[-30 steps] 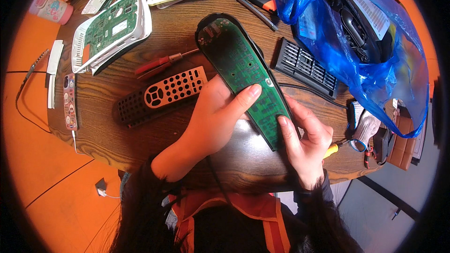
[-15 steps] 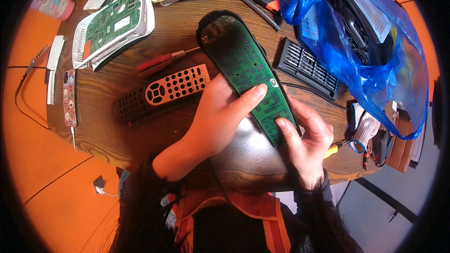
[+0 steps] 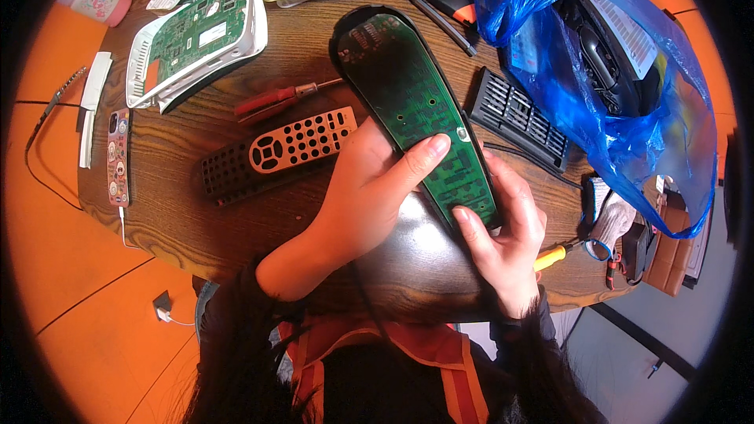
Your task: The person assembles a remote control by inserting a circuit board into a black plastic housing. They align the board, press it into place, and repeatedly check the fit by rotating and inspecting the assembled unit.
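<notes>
Between my hands is an opened remote control (image 3: 420,90), its long green circuit board face up in a black shell. My left hand (image 3: 377,177) is closed on its left edge, thumb pressed on the board's middle. My right hand (image 3: 509,232) grips the lower right end, thumb on the board near its bottom edge and fingers behind. A perforated remote faceplate (image 3: 294,144), silver and black, lies on the table left of my left hand. Just beyond it rests a screwdriver (image 3: 276,102) with a red handle.
White casings with green boards (image 3: 206,39) stand at the far left. A blue plastic bag (image 3: 510,0) holding black devices lies at the right, beside a black bit case (image 3: 522,122). A phone (image 3: 118,159) with a cable is at the left edge; a glove (image 3: 614,220) lies right.
The remote's lower end has swung slightly left and up, with my right hand moving along. Both thumbs still press on the board. The view has shifted slightly.
</notes>
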A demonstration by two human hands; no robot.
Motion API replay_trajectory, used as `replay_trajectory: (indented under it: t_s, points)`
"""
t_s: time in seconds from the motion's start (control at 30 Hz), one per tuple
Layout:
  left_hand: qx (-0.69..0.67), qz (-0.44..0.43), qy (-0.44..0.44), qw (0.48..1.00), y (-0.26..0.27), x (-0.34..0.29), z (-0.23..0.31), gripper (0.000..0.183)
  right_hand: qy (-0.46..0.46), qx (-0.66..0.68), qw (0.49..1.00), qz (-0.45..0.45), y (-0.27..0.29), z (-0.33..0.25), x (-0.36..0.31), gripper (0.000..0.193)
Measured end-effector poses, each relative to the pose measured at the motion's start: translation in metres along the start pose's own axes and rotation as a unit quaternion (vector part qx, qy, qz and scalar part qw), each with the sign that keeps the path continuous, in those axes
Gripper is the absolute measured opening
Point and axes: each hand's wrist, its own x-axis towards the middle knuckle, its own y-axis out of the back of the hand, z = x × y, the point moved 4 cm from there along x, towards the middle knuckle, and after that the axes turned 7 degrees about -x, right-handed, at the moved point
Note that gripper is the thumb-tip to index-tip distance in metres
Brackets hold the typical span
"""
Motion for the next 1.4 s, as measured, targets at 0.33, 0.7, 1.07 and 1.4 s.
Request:
replay_trajectory:
  t_s: [0.33,0.7,1.07,1.4]
  points:
    - [-0.1,-0.018,0.045,0.994,-0.007,0.0,-0.004,0.031,0.057,-0.066,0.996,-0.009,0.002,-0.006,0.001,0.051]
    - [-0.097,-0.042,0.051,0.993,-0.008,-0.002,-0.002,0.033,0.071,-0.037,0.997,0.011,0.005,-0.007,0.0,0.05]
    - [-0.113,-0.005,0.031,0.993,-0.005,0.001,-0.003,0.025,-0.058,0.134,0.988,-0.042,-0.002,0.001,-0.004,0.06]
    - [-0.039,-0.01,-0.044,0.998,-0.011,-0.003,0.005,0.038,-0.316,0.474,0.803,-0.177,-0.028,0.003,-0.02,0.047]
